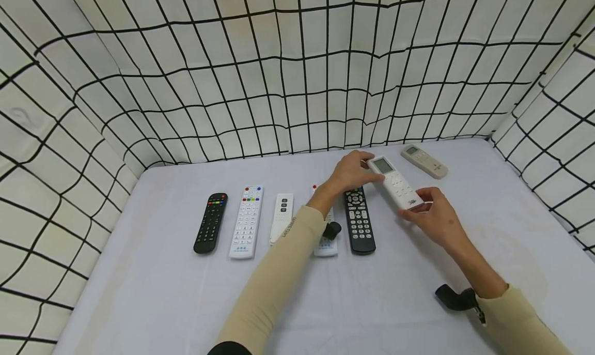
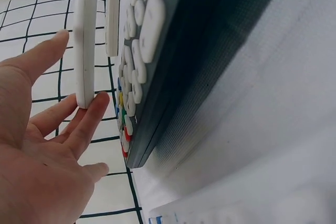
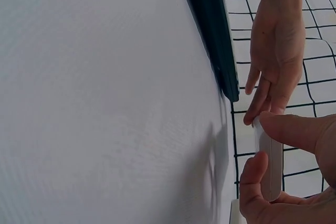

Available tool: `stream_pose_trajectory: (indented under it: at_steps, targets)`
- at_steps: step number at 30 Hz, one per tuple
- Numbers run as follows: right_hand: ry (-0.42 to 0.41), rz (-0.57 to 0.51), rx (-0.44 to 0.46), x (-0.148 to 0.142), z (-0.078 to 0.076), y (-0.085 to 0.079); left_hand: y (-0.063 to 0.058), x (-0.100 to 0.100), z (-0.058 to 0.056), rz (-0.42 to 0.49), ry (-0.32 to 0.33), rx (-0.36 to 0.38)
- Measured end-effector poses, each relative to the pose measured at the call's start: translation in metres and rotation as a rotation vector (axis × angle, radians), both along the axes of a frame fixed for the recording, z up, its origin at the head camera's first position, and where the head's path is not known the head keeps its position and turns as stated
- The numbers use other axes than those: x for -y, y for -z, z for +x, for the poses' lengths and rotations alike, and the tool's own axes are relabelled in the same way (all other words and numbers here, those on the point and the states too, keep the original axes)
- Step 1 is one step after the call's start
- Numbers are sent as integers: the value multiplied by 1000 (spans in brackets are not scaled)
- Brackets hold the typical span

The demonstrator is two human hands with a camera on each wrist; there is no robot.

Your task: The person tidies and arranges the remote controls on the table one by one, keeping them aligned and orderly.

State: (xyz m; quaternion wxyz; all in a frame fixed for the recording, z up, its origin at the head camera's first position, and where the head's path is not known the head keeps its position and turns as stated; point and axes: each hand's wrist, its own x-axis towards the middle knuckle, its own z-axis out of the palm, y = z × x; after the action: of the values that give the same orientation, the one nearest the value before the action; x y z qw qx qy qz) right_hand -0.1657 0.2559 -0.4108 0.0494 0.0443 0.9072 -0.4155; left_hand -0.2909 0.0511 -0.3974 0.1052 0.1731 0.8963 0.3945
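Observation:
A white air-conditioner remote control (image 1: 396, 183) with a grey display is held raised and tilted above the table, between both hands. My left hand (image 1: 351, 170) is at its display end, thumb at one edge and fingers round the top. In the left wrist view, that hand's fingertips (image 2: 97, 100) touch the end of the remote. My right hand (image 1: 436, 216) grips the lower end, thumb on one side and fingers on the other, as the right wrist view also shows. Just left of the held remote lies a black remote with white and grey buttons (image 1: 359, 223).
Further left lie a partly covered white remote (image 1: 326, 247), a small white one (image 1: 281, 215), a long white one (image 1: 246, 223) and a black one (image 1: 211, 223). A beige remote (image 1: 424, 161) lies at the back right. Black netting (image 1: 288, 91) over white cloth borders the white table (image 1: 158, 293).

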Motion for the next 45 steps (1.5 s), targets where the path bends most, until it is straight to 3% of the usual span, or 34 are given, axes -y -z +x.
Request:
stream_pose_trajectory:
  at_steps: [11,29,45]
  targets:
    - [-23,-32,22,10,9,-1,4,0,2,-31,44,2]
    - [-98,-65,-14,5,18,0,3,-3,2,-55,98,5]
    - [-55,104,-63,5,28,6,0,-7,7,-159,197,-9]
